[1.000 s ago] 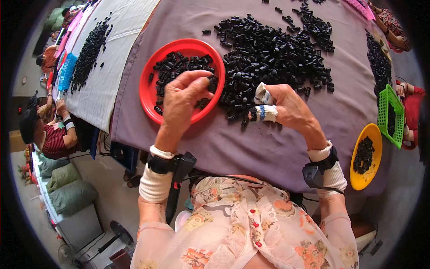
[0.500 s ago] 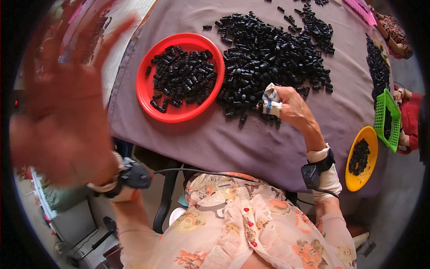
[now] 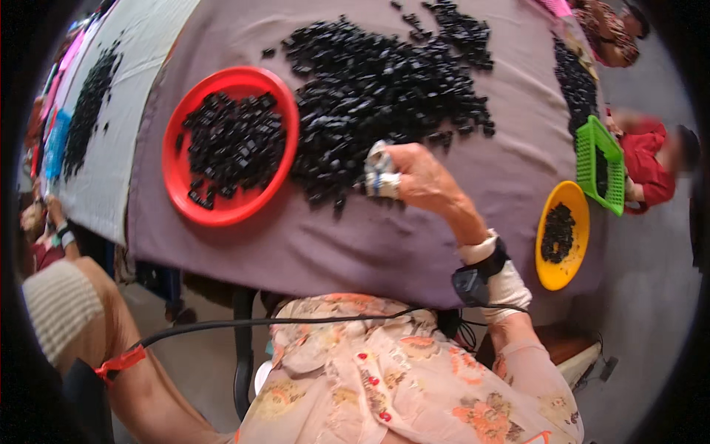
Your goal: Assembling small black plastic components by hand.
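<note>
My right hand (image 3: 416, 172) is at the near edge of a large pile of small black plastic pieces (image 3: 377, 89) on the table. Its fingers are curled closed, with white cloth wraps marked in blue on the thumb and finger. Whatever is between the fingertips is hidden. To the left of the pile stands a round red tray (image 3: 177, 181) holding many of the same black pieces. My left hand is out of view; only the left forearm (image 3: 140, 362) with its white knit cuff (image 3: 63, 311) shows at the lower left.
A yellow plate (image 3: 555, 278) with dark bits and a green basket (image 3: 613, 201) stand at the right table edge. A person in red (image 3: 651, 166) is beside the basket. Another table (image 3: 122, 133) with black pieces lies to the left. A black cable (image 3: 281, 321) crosses my lap.
My left hand, raised and spread at the left before, has gone out of the picture. The whole view has shifted right, so the table appears farther left. My right hand stays by the pile.
</note>
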A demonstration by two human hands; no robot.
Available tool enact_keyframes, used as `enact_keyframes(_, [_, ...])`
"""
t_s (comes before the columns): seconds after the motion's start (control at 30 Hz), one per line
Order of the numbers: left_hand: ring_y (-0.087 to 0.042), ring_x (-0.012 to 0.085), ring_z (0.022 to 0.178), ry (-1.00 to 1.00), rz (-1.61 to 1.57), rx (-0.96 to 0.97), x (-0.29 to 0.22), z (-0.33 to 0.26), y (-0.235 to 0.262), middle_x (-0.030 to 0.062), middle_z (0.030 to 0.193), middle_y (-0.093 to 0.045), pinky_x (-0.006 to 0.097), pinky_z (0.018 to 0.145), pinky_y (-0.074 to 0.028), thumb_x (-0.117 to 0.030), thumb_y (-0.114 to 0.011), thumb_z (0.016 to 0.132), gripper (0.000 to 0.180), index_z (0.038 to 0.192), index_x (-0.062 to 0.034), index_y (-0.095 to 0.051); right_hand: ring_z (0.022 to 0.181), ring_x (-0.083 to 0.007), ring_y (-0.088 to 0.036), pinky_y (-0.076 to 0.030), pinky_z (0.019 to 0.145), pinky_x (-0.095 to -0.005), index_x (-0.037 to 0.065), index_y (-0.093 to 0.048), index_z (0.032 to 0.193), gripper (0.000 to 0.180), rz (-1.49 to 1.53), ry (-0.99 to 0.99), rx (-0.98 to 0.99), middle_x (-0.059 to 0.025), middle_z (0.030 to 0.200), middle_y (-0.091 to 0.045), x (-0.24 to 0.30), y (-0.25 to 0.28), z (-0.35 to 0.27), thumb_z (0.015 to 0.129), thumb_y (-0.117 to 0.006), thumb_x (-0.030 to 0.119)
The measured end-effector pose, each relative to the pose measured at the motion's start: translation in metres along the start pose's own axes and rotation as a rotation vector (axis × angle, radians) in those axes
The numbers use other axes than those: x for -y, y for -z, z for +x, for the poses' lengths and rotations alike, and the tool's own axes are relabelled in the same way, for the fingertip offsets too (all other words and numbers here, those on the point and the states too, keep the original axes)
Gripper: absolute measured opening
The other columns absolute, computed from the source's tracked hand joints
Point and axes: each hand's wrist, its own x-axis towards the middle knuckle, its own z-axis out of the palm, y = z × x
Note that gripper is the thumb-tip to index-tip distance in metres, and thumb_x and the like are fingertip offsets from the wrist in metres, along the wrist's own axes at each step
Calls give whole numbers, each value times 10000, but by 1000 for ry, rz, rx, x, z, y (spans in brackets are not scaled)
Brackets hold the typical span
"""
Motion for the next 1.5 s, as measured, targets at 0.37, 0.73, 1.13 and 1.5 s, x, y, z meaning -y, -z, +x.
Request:
enact_keyframes(0.37, [-502, 222, 1049, -12, 33, -14, 21, -9, -14, 157, 1136, -534, 320, 888, -410, -254, -454, 902, 416, 1183, 53, -441, 522, -88, -444, -391, 496, -265, 30, -555, 789, 152, -48, 91, -33, -38, 569, -530, 6, -4, -5, 730, -642, 140])
enact_keyframes(0.73, [-515, 214, 1016, 68, 162, -41, 26, -31, -3, 153, 1117, -544, 308, 860, -421, -233, -457, 895, 391, 1163, 52, -452, 518, -152, -481, -413, 518, -286, 25, -570, 829, 191, -93, 60, -30, -83, 591, -550, 10, 1, -4, 717, -646, 160])
enact_keyframes(1.13, [-530, 205, 980, 35, 254, -18, 50, -21, -2, 148, 1097, -555, 295, 829, -433, -210, -461, 887, 365, 1141, 52, -463, 566, -238, -547, -442, 560, -317, 2, -566, 817, 183, -6, 159, -12, -139, 650, -579, 3, -3, 5, 709, -610, 143])
enact_keyframes(1.5, [-544, 197, 948, 26, 307, -23, 78, -14, -5, 144, 1078, -565, 282, 801, -444, -189, -465, 880, 340, 1122, 51, -474, 563, -326, -548, -428, 526, -379, -15, -517, 755, 194, -27, 230, -42, -173, 625, -570, 8, -12, 2, 713, -613, 148])
